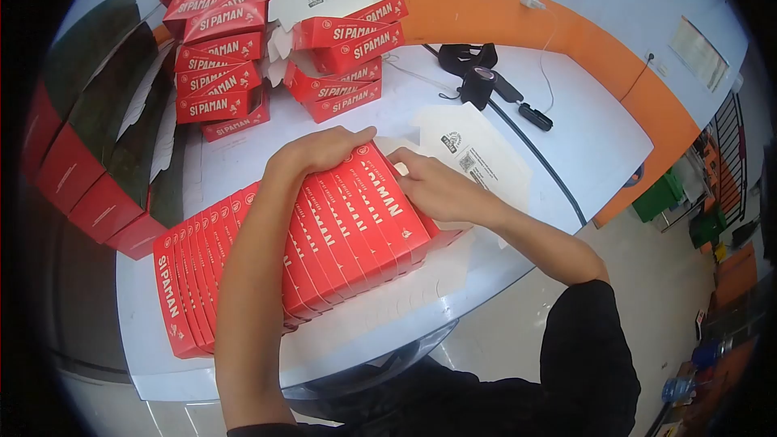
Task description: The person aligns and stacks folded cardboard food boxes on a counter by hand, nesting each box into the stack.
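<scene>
You can read SI PAMAN in big white letters on the red boxes (340, 226) lined up in front of you; many show only part of it. The left pile (218, 48) and right pile (348, 57) say SI PAMAN too. Your white card (486, 154) has a square code (469, 163) and words too small to read.

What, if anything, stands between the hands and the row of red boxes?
Nothing visible: the left hand lies at the far edge of the row of red boxes, and the right hand is at its right end.
</scene>
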A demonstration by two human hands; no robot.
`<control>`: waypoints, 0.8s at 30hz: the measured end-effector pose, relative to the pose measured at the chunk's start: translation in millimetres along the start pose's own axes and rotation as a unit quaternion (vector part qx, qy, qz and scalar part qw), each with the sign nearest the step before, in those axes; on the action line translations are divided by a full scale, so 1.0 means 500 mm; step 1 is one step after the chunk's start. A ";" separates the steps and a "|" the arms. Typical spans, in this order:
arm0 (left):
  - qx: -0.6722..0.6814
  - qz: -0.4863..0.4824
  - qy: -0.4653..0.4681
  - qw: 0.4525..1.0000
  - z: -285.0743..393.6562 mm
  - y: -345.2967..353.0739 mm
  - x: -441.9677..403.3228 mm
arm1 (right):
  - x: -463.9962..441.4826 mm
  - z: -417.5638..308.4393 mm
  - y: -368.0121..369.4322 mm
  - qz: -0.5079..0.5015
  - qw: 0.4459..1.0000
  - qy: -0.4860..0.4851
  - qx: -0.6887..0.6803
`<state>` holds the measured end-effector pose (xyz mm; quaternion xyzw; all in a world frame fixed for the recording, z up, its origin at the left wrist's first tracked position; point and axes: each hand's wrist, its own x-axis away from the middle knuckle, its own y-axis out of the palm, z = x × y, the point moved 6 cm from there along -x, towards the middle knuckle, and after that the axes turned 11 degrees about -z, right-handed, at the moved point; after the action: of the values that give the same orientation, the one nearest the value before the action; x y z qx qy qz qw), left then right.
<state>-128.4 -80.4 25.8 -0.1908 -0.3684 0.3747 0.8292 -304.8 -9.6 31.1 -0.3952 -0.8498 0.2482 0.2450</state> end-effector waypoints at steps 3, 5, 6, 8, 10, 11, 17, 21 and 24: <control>0.025 -0.022 0.005 0.999 0.001 0.005 0.002 | 0.007 -0.001 0.010 -0.005 0.994 -0.033 -0.106; 0.063 -0.021 0.008 0.998 -0.002 0.007 0.000 | 0.008 0.002 0.016 -0.008 0.978 -0.059 -0.201; 0.083 -0.016 0.012 0.996 -0.005 0.007 -0.003 | 0.007 0.006 0.021 -0.007 0.965 -0.067 -0.253; 0.107 -0.015 0.011 0.994 -0.007 0.010 -0.007 | 0.009 0.015 0.027 0.014 0.934 -0.069 -0.349; 0.112 -0.022 0.000 0.993 0.003 0.012 0.005 | 0.015 0.025 0.037 0.049 0.897 -0.058 -0.435; 0.113 -0.024 0.003 0.993 -0.003 0.010 -0.001 | 0.013 0.028 0.041 0.044 0.886 -0.069 -0.456; 0.106 -0.018 0.007 0.994 -0.023 0.004 -0.020 | 0.006 0.048 0.051 0.031 0.850 -0.090 -0.517; 0.109 -0.028 -0.009 0.994 -0.011 0.007 -0.009 | 0.002 0.053 0.042 0.021 0.855 -0.105 -0.507; 0.120 -0.035 -0.014 0.992 -0.009 0.012 -0.005 | -0.002 0.057 0.044 0.014 0.853 -0.112 -0.510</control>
<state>-128.9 -78.9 18.2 -0.0720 -0.3388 0.3891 0.8536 -309.6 -4.5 -4.1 -0.4461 -0.8732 -0.1736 -0.0911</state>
